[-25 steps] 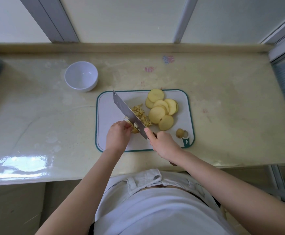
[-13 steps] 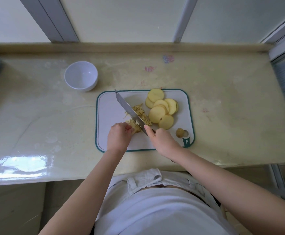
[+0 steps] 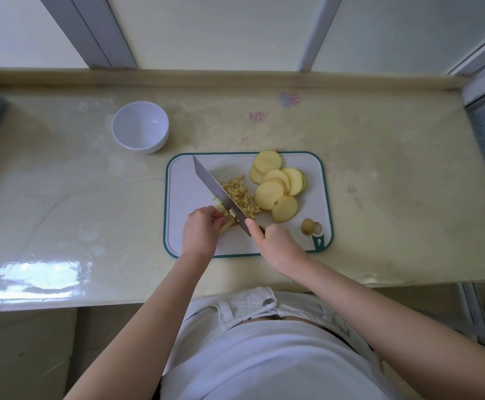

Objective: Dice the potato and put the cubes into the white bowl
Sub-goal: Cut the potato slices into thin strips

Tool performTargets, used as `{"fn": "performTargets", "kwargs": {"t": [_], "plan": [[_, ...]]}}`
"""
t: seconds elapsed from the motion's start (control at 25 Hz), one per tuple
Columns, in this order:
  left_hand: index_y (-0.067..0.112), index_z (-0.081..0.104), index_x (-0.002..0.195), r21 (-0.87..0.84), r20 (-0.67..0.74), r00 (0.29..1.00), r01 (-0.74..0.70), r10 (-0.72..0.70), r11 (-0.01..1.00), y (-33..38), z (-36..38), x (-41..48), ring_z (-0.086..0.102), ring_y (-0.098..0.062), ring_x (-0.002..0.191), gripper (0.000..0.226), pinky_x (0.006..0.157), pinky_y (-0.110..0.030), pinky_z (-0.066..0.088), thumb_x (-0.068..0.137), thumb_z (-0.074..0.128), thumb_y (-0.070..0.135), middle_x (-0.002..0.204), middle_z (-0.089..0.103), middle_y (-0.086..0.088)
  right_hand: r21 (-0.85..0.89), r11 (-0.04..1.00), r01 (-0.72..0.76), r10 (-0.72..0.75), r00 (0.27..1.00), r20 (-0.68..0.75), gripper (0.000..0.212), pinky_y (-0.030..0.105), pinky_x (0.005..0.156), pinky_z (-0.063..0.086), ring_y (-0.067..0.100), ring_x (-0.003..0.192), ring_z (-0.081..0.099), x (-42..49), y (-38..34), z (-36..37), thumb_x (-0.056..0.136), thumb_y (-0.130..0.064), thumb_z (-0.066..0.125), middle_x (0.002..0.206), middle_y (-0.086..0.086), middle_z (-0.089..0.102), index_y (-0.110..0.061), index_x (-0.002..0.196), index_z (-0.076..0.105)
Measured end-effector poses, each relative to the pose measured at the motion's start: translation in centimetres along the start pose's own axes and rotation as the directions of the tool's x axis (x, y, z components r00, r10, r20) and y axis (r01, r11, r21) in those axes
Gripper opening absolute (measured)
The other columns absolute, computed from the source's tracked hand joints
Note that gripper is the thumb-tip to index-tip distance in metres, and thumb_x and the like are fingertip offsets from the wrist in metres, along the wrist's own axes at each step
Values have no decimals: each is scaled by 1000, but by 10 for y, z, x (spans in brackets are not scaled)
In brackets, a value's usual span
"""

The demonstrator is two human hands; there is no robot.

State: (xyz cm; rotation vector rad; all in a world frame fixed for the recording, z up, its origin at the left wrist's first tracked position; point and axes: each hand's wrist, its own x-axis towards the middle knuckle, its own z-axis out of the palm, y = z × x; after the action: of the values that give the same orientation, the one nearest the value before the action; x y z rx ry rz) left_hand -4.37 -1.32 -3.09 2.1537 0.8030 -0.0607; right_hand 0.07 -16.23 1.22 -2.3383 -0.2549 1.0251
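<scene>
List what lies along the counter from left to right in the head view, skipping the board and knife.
In order: white bowl → left hand holding potato strips → diced potato pile → potato slices → potato end piece.

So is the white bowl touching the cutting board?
Apart. The head view shows a strip of bare counter between the bowl and the cutting board's nearest corner.

Knife (image 3: 219, 194) in right hand (image 3: 279, 246), left hand (image 3: 201, 229) on potato strips (image 3: 226, 219)
</scene>
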Motion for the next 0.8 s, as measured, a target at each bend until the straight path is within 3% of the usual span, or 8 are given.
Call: {"fn": "performTargets", "kwargs": {"t": [0.24, 0.36, 0.48, 0.64, 0.8], "plan": [[7, 73, 88, 11, 11, 1000, 6, -6, 1000, -1, 1, 3, 63, -23, 82, 9, 78, -35, 52, 84, 67, 11, 87, 70, -7, -35, 999, -6, 8, 999, 47, 46, 36, 59, 37, 25, 59, 42, -1, -10, -3, 103, -43, 28, 56, 6, 37, -30, 59, 26], [8, 73, 87, 19, 22, 1000, 9, -10, 1000, -1, 2, 4, 63, -23, 81, 8, 75, -35, 52, 84, 67, 12, 86, 70, -7, -74, 997, -1, 4, 999, 39, 59, 32, 63, 38, 22, 56, 42, 1, -5, 2, 99, -55, 28, 57, 6, 42, -15, 57, 37], [8, 73, 86, 9, 33, 999, 12, -13, 1000, 0, 2, 4, 63, -22, 81, 7, 75, -34, 51, 83, 67, 11, 85, 70, -7, -123, 992, 18, -12, 999, 47, 57, 33, 65, 37, 25, 62, 43, 1, -4, 7, 100, -53, 28, 58, 6, 40, -16, 57, 34], [8, 72, 87, 21, 34, 999, -13, 12, 1000, -2, 4, 4, 63, -23, 80, 8, 74, -37, 52, 83, 66, 13, 84, 70, -6, -118, 993, 29, -30, 1000, -3, 63, 32, 59, 34, 20, 48, 37, 3, 1, 13, 99, -51, 32, 51, 5, 38, -11, 52, 34], [7, 70, 87, 51, 19, 998, -58, 57, 997, -4, 6, 4, 61, -23, 83, 10, 75, -38, 51, 85, 65, 15, 86, 68, -7, -91, 995, 37, -37, 999, 2, 62, 32, 58, 35, 19, 48, 38, 3, 3, 8, 100, -50, 32, 51, 5, 39, -10, 52, 35]]}}
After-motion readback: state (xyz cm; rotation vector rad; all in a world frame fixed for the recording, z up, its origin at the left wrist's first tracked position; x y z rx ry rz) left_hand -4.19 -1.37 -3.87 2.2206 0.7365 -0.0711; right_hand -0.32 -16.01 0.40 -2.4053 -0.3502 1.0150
